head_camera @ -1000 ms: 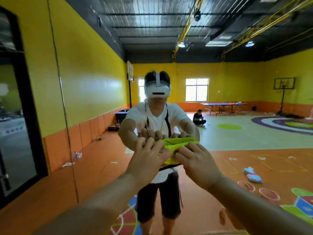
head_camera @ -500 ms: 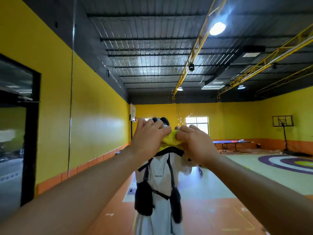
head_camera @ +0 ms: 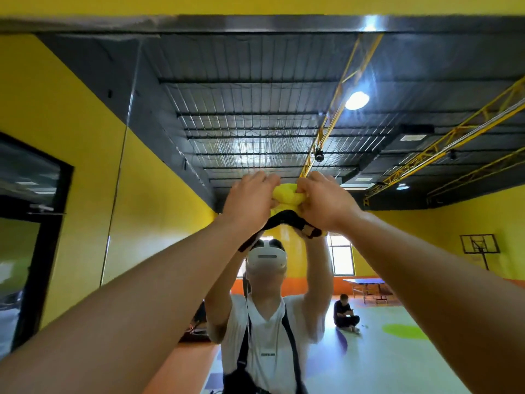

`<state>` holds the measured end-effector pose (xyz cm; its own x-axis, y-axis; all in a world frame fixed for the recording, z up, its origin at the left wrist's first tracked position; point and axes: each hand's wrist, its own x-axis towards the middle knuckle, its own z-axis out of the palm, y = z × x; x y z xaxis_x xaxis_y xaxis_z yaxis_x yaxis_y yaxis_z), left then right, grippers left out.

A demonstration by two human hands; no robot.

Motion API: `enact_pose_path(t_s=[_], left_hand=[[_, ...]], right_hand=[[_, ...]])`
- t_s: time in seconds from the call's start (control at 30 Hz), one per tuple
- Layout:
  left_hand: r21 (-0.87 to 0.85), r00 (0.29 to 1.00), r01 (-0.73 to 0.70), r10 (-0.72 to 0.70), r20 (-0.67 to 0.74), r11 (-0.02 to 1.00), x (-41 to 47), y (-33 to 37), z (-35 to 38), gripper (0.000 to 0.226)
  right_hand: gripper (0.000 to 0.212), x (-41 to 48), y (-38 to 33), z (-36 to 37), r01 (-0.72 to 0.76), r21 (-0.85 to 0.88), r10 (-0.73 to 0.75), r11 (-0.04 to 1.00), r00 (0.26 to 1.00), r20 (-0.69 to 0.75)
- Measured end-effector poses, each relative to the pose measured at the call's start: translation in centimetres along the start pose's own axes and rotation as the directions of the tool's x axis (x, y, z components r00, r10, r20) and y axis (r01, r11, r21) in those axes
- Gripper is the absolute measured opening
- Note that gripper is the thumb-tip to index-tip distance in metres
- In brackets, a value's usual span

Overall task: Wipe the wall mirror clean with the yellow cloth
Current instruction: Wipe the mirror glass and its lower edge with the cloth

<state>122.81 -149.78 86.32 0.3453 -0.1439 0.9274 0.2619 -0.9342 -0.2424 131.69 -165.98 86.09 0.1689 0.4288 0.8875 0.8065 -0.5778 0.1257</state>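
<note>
The wall mirror (head_camera: 284, 95) fills nearly the whole view and reflects a gym hall and a person wearing a white headset. Its top edge runs just under the frame's top. A bunched yellow cloth (head_camera: 287, 193) sits high against the glass, above the reflected head. My left hand (head_camera: 250, 201) grips the cloth's left side and my right hand (head_camera: 326, 203) grips its right side, both arms stretched up. Most of the cloth is hidden behind my fingers. A dark strap shows just under the hands.
A vertical seam (head_camera: 119, 177) splits the mirror panels at the left. A black-framed glass door (head_camera: 31, 237) stands at the far left. Reflected in the glass are a seated person (head_camera: 345, 314), a table-tennis table (head_camera: 369, 285) and a basketball hoop (head_camera: 478, 245).
Both hands have carried the cloth upward along the mirror, from chest height to above the reflected head. My view has tilted up, so the mirror's top edge now shows.
</note>
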Motion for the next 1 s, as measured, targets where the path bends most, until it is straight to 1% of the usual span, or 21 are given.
enact_pose_path(t_s=[0.07, 0.1, 0.13, 0.17, 0.2, 0.23, 0.3, 0.33, 0.4, 0.5, 0.6, 0.73, 0.8, 0.9, 1.0], left_hand=[[0.080, 0.997, -0.058, 0.063, -0.055, 0.995, -1.6, -0.2, 1.4, 0.038], [0.106, 0.994, -0.074, 0.082, -0.078, 0.992, -2.8, -0.1, 2.3, 0.040], [0.095, 0.991, -0.084, 0.093, -0.097, 0.992, -4.0, 0.1, 3.2, 0.044], [0.051, 0.990, -0.090, 0.095, -0.107, 0.995, -5.1, 0.4, 3.9, 0.049], [-0.017, 0.990, -0.081, 0.079, -0.116, 0.997, -5.9, 0.7, 4.4, 0.053], [-0.085, 0.991, -0.056, 0.044, -0.127, 0.995, -6.4, 1.0, 4.6, 0.057], [-0.181, 0.983, 0.010, -0.043, -0.178, 0.983, -5.9, 1.3, 4.4, 0.058], [-0.200, 0.975, 0.041, -0.083, -0.207, 0.979, -5.3, 1.5, 4.1, 0.056], [-0.159, 0.958, 0.107, -0.145, -0.247, 0.981, -4.2, 1.9, 4.1, 0.051], [-0.034, 0.932, 0.197, -0.198, -0.303, 0.980, -3.3, 2.5, 5.0, 0.042], [0.056, 0.915, 0.227, -0.194, -0.354, 0.972, -3.3, 2.7, 6.1, 0.036], [0.102, 0.904, 0.198, -0.142, -0.403, 0.975, -2.6, 3.5, 7.0, 0.032], [0.102, 0.904, 0.168, -0.112, -0.412, 0.981, -1.8, 5.1, 7.4, 0.030], [0.078, 0.898, 0.134, -0.088, -0.430, 0.988, -0.5, 8.2, 8.1, 0.026], [0.095, 0.895, 0.139, -0.084, -0.438, 0.986, 0.2, 9.8, 8.6, 0.027]], right_hand=[[0.052, -0.6, -0.3, 0.2, -0.008, -0.130, 0.016, 0.991, 0.998, 0.055], [0.065, -1.2, -0.7, 0.8, -0.002, -0.157, 0.006, 0.988, 1.000, 0.030], [0.071, -1.8, -1.3, 1.5, 0.001, -0.149, -0.006, 0.989, 1.000, -0.030], [0.069, -2.2, -1.6, 2.4, -0.006, -0.113, -0.008, 0.994, 0.993, -0.118], [0.063, -2.4, -1.8, 3.2, -0.024, -0.076, 0.008, 0.997, 0.977, -0.213], [0.056, -2.1, -1.9, 4.0, -0.040, -0.066, 0.018, 0.997, 0.950, -0.311], [0.043, -1.4, -2.1, 5.1, -0.096, -0.126, 0.031, 0.987, 0.897, -0.441], [0.037, -1.1, -2.2, 5.4, -0.123, -0.164, 0.033, 0.979, 0.885, -0.465], [0.028, -0.8, -2.2, 6.4, -0.141, -0.225, 0.011, 0.964, 0.866, -0.499], [0.025, -0.7, -1.4, 7.7, -0.109, -0.271, -0.070, 0.956, 0.816, -0.574], [0.025, -0.2, -0.3, 7.9, -0.024, -0.311, -0.177, 0.950, 0.779, -0.602], [0.027, -0.2, 2.0, 7.4, 0.065, -0.372, -0.290, 0.926, 0.752, -0.592], [0.027, -0.7, 3.9, 6.8, 0.085, -0.383, -0.315, 0.920, 0.741, -0.593], [0.026, -1.5, 7.2, 5.8, 0.082, -0.381, -0.312, 0.921, 0.740, -0.595], [0.024, -1.9, 9.2, 5.2, 0.075, -0.388, -0.313, 0.918, 0.738, -0.597]])
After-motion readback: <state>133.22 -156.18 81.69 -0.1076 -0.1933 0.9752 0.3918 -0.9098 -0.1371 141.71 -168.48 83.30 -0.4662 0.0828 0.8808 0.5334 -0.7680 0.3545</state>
